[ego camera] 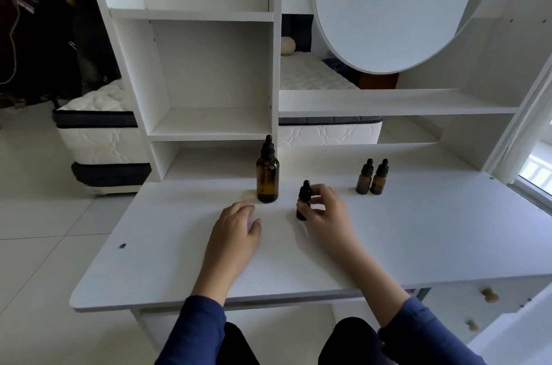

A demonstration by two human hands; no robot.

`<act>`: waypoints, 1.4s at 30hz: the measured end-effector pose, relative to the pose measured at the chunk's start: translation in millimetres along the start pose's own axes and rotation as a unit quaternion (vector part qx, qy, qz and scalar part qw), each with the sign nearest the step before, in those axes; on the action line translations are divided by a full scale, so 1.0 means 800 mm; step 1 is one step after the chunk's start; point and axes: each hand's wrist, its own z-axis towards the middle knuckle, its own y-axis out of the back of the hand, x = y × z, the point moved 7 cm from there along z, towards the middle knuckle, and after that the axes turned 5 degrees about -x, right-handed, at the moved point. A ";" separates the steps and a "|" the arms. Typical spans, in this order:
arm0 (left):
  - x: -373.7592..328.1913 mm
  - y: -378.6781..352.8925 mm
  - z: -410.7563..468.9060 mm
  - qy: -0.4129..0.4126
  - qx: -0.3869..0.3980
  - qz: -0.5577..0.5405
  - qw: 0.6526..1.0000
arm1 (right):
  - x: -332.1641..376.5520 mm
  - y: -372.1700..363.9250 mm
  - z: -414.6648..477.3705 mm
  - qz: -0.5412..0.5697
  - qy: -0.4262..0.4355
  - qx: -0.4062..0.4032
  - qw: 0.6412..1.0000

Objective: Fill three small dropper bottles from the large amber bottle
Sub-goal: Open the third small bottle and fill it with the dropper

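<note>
Worktop (pixel 418 239): white, carries all the bottles. Shelf unit (pixel 209 71) stands on its back edge at left; round mirror (pixel 397 0) up right, above a long shelf. Mattress (pixel 101 143) on the floor behind, seen past and through the unit. Person (pixel 44 6) far back left in a dark corner; pink print on the shirt too blurred to read. Drawer knobs (pixel 490 295) under the worktop at right.

Big bottle (pixel 267 179): amber, black dropper cap on, upright, mid-worktop just in front of the shelf unit. Left hand (pixel 236 230): palm down on the worktop, just beside the big bottle's base, fingers loosely bent, holding nothing. Right hand (pixel 327 215): fingertips pinch small bottle (pixel 304 200) at neck and cap; bottle upright, looks to stand on the worktop, near the big bottle on its right. Fingers hide part of its right side.

Two more small bottles (pixel 364 177), (pixel 379 177): capped, upright, side by side, well apart to the right. Screw head (pixel 122 245) near the worktop's left edge. Any labels on the bottles too small to tell.
</note>
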 end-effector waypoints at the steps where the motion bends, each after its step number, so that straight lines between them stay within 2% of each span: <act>1: 0.001 0.002 -0.001 -0.001 -0.007 -0.012 1.000 | 0.003 -0.002 -0.005 -0.001 0.006 0.000 1.000; 9: 0.000 0.002 -0.003 0.009 0.021 -0.152 0.988 | 0.033 -0.030 -0.024 0.012 0.028 0.045 0.999; 16: 0.002 0.006 -0.005 0.070 0.036 -0.275 0.958 | 0.044 -0.052 -0.034 0.020 0.040 0.062 0.997; 23: -0.001 0.010 -0.006 0.075 0.041 -0.298 0.951 | 0.048 -0.052 -0.036 0.030 0.062 0.050 0.996; 27: 0.001 0.010 -0.005 0.072 0.048 -0.276 0.957 | 0.064 -0.046 -0.032 0.053 0.096 0.012 0.994; 34: 0.007 0.005 -0.001 0.082 0.057 -0.282 0.954 | 0.066 -0.046 -0.025 0.034 0.132 -0.002 0.991; 42: 0.004 0.005 -0.001 0.085 0.069 -0.305 0.946 | 0.065 -0.048 -0.023 0.043 0.155 0.017 0.987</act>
